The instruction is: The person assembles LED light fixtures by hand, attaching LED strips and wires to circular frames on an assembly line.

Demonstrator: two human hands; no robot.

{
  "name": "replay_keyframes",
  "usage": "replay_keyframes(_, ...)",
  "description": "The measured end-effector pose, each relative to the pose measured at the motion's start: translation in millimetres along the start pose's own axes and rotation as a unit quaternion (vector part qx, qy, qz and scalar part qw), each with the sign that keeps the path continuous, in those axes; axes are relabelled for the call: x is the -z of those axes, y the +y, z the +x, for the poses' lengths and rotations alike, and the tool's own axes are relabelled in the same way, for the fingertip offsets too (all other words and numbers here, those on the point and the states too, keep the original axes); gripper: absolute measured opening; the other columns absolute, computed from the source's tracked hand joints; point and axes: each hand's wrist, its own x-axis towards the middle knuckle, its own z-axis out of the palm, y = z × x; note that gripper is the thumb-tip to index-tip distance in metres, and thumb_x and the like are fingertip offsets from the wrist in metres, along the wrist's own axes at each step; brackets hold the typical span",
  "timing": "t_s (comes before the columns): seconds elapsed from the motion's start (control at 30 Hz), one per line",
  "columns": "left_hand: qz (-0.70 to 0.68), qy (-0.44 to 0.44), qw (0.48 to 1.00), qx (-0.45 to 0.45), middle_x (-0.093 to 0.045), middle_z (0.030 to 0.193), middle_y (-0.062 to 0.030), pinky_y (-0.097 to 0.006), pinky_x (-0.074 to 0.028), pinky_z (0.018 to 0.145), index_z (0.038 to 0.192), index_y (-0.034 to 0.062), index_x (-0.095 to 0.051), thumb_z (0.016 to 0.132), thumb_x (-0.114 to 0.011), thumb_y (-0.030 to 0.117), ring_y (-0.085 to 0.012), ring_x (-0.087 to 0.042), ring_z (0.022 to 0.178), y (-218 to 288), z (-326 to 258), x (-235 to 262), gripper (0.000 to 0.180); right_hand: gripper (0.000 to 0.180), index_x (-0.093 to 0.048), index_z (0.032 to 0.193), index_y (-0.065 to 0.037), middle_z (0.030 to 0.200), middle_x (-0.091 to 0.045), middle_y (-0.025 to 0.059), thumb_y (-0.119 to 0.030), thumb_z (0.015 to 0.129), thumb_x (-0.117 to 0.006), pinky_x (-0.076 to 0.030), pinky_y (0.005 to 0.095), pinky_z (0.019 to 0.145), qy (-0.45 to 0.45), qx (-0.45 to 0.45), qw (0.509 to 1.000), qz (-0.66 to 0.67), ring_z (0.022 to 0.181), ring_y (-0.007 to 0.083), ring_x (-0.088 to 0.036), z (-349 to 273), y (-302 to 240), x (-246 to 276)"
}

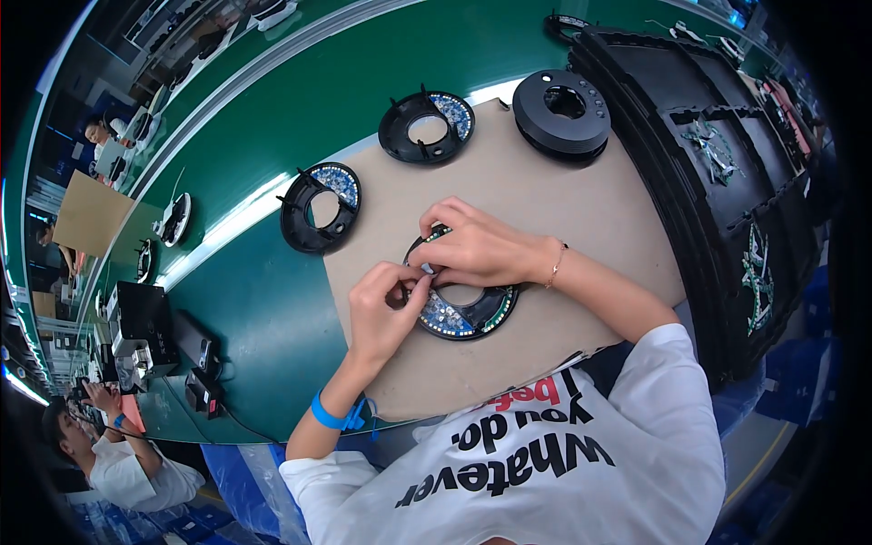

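Ring-shaped black housing with curved circuit board segments lies at the centre of the frame on a brown cardboard sheet, under both hands. Right hand covers the upper left arc of the ring, fingers curled and pinched on a small part at the ring's inner edge; the part itself is too small to identify. Left hand meets it from the lower left, thumb and forefinger closed on the same spot, fingertips of both hands touching. The lower right arc of the ring remains exposed, showing blue and green board sections.

A thin bracelet sits on the right wrist; a blue wrist strap wraps the left wrist.

On the cardboard's upper edge, two similar black rings stand apart from the hands: one at upper left of the sheet, overlapping the green work surface, and one further up. A closed black round unit sits at the upper right of the sheet. Stacked black trays fill the right side of the frame, holding small metal parts. At the lower left of the frame, a black box-shaped device rests on the green surface, with another person seated below it.
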Motion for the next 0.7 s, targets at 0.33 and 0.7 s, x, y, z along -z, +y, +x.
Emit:
replay_keyframes(0.33,-0.019,-0.035,0.998,0.05,-0.057,0.079,-0.0031,-0.021,-0.039,0.052,0.084,0.0048,-0.065,0.069,-0.07,0.005,-0.0093,-0.053,0.065,-20.0,-1.5,19.4,0.015,0.01,-0.059,0.075,-0.01,0.073,-0.055,-0.0011,-0.01,0.067,-0.065,-0.04,0.0353,0.082,0.032,0.086,0.995,-0.036,0.09,0.0205,-0.052,6.3,8.6,-5.0)
replay_keyframes(0.7,-0.012,-0.067,0.996,0.063,-0.058,0.091,-0.0028,-0.024,-0.042,0.059,0.089,0.0074,-0.065,0.068,-0.072,0.009,-0.0136,-0.057,0.075,-27.4,-2.7,27.7,0.022,0.004,-0.059,0.068,-0.009,0.07,-0.058,-0.0014,-0.01,0.069,-0.063,-0.041,0.0335,0.077,0.016,0.083,0.996,-0.007,0.083,0.0177,-0.054,10.3,11.2,-17.0)
